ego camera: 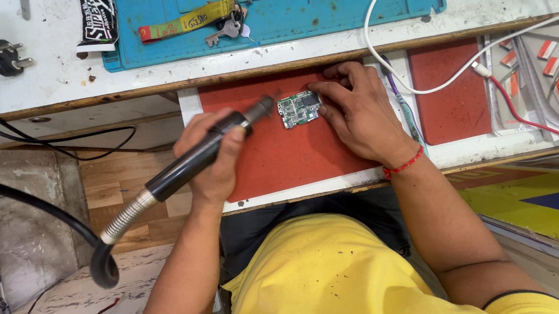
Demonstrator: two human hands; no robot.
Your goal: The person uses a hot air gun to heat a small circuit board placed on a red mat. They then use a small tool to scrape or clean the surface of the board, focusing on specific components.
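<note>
Nozzle over the board, fingers pinning it down

Fingers first: the left hand [217,156] is wrapped tight round the black handle of a hot-air wand [191,162], thumb on top, nozzle tip angled in towards the small green circuit board [299,108]. Across from it, the right hand [358,115] lies flat, fingertips pressed to the board's right edge and holding nothing else, simply pinning it in place. A red thread bracelet [403,165] circles that wrist.

The board sits on a red mat [280,160], close to its top edge. To my eye the nozzle wants to stay just off the board and steady, and those right fingertips look near the heat, so keeping them at the far edge seems wise.

Out from there, the wand's ribbed metal neck runs into a thick black hose [47,216] looping left. A white cable [419,85] curls beside the right hand. Up on the white bench [58,81] lies a blue work mat [348,8] with keys on a yellow strap [188,20], and a black plug [0,55] at far left. Wood-pattern flooring shows below.
</note>
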